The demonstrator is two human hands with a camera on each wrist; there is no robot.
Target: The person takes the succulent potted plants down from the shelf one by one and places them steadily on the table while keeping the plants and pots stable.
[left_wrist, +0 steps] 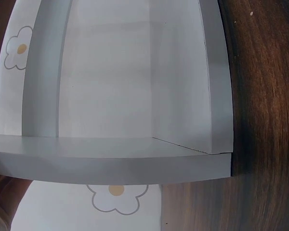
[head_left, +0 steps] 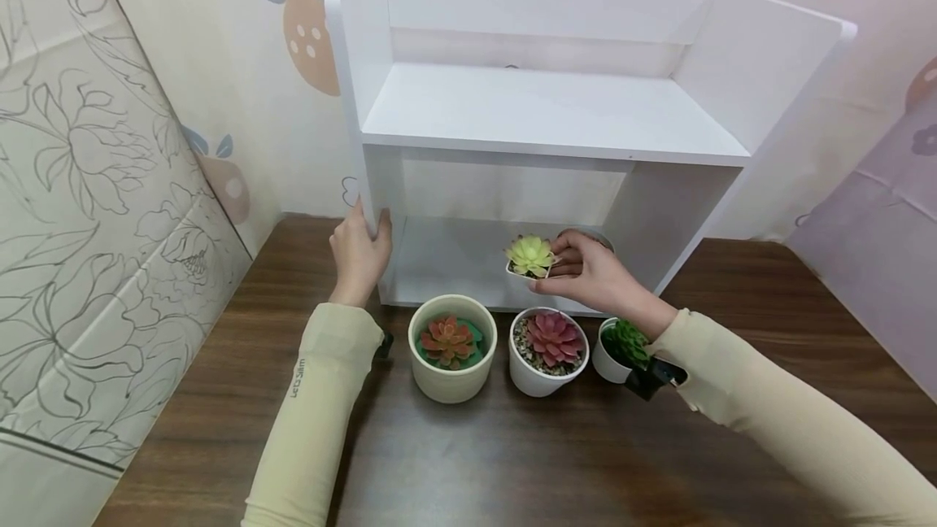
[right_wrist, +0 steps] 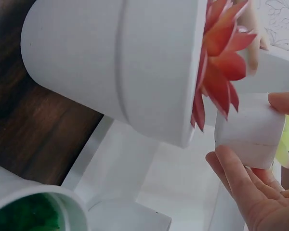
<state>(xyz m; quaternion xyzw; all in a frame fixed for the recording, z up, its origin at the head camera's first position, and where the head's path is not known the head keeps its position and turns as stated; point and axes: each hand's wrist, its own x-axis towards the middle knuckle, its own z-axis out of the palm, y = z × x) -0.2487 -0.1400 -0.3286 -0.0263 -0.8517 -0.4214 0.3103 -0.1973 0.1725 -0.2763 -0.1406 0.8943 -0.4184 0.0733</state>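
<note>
My left hand (head_left: 360, 257) grips the lower left side panel of a white two-tier shelf (head_left: 549, 108), thumb on the inner side. In the left wrist view only part of that hand (left_wrist: 7, 202) shows by the panel edge. My right hand (head_left: 603, 279) pinches a small white square pot (right_wrist: 250, 130) with a yellow-green succulent (head_left: 530, 254). It is held above the front of the lower shelf board, tilted towards the head camera. Behind the right hand, a round rim (head_left: 596, 236) is partly hidden.
Before the shelf stand a cream pot with an orange-red succulent (head_left: 448, 341), a white pot with a pink-red succulent (head_left: 554, 337) and a small white pot with a green plant (head_left: 628, 344). All are on a dark wooden table (head_left: 454, 470). Patterned walls (head_left: 80, 185) rise behind and at left.
</note>
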